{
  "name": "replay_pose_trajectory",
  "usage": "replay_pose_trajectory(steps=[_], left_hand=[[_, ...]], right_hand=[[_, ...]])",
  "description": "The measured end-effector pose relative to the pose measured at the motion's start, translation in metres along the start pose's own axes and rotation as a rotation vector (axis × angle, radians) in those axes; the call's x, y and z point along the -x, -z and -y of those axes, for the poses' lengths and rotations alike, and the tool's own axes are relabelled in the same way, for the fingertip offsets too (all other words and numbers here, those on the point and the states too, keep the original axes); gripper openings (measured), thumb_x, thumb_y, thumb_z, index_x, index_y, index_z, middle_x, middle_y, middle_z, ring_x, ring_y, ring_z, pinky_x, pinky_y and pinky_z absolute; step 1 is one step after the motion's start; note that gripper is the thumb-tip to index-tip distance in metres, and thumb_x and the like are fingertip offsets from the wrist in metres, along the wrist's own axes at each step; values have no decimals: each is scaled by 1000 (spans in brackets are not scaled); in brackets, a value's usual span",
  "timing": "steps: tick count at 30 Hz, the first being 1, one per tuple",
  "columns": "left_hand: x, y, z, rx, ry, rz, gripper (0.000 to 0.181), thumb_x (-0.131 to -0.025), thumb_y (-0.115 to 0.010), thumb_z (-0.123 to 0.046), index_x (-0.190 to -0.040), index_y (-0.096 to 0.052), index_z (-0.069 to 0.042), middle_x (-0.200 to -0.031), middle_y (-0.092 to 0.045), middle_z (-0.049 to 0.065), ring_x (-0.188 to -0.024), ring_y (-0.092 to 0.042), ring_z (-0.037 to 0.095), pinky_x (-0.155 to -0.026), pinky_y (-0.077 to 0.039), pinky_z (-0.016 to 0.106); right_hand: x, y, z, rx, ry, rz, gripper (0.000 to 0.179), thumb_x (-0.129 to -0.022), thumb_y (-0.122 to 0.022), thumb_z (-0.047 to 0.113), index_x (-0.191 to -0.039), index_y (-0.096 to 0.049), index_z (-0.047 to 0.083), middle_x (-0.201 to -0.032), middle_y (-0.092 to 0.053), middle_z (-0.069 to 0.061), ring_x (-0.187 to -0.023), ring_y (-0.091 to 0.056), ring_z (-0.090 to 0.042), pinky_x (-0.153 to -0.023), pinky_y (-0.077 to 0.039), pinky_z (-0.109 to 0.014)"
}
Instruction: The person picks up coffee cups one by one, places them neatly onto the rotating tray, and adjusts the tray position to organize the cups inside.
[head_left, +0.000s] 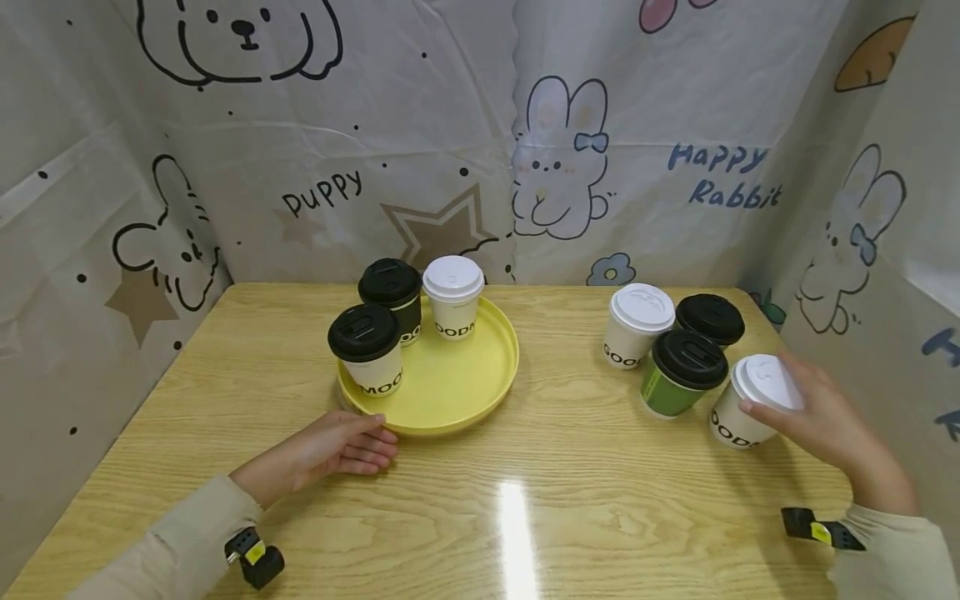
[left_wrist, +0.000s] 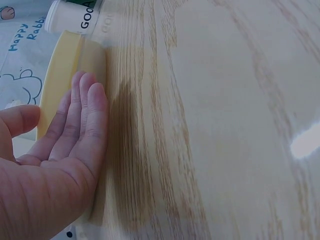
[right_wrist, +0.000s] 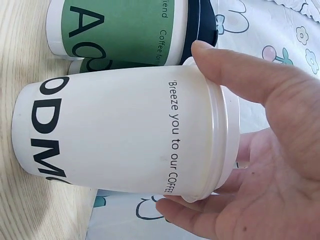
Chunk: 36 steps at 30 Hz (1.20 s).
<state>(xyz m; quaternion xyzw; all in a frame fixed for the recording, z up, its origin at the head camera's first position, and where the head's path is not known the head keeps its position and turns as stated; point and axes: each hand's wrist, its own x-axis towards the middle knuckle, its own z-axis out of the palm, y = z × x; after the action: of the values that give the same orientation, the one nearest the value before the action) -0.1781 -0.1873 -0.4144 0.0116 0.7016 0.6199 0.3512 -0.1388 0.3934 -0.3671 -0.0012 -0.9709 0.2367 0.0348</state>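
Observation:
At the near left rim of a round yellow tray, my left hand pinches the edge, thumb on top and fingers against the underside. Three lidded coffee cups are on that tray: a white one with a black lid, a dark one with a black lid and a white one with a white lid. Over on the right, my right hand grips a white paper cup with a white lid, thumb and fingers around the lid. This cup stands upright beside a green cup with a black lid.
Behind the green cup are a white-lidded cup and another black-lidded cup, close together. The wooden table meets a printed cloth backdrop at the back, with cloth at both sides too.

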Motion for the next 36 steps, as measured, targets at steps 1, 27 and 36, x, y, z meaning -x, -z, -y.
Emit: replay_pose_trajectory(steps=[1, 27, 36], left_hand=[[0, 0, 0, 1, -1, 1, 51, -101, -46, -33, -118, -57, 13, -101, -71, 10, -87, -69, 17, -81, -57, 32], [1, 4, 0, 7, 5, 1, 49, -102, -45, -32, -118, -57, 13, -100, -71, 11, -88, -69, 18, -81, -57, 32], [0, 4, 2, 5, -4, -6, 50, -101, -46, -34, -119, -57, 12, -101, -71, 11, -89, -69, 19, -81, -57, 32]], right_hand=[[0, 0, 0, -1, -2, 1, 99, -87, -69, 39, -148, -7, -10, -133, -22, -50, -104, -38, -56, -77, -40, -69], [11, 65, 63, 181, 17, -308, 95, -87, -69, 35, -149, -12, -8, -144, -19, -41, -112, -28, -57, -80, -35, -74], [-9, 72, 129, 46, 190, -229, 97, -81, -76, 31, -152, -17, 3, -151, -21, -31, -119, -33, -55, -83, -36, -72]])
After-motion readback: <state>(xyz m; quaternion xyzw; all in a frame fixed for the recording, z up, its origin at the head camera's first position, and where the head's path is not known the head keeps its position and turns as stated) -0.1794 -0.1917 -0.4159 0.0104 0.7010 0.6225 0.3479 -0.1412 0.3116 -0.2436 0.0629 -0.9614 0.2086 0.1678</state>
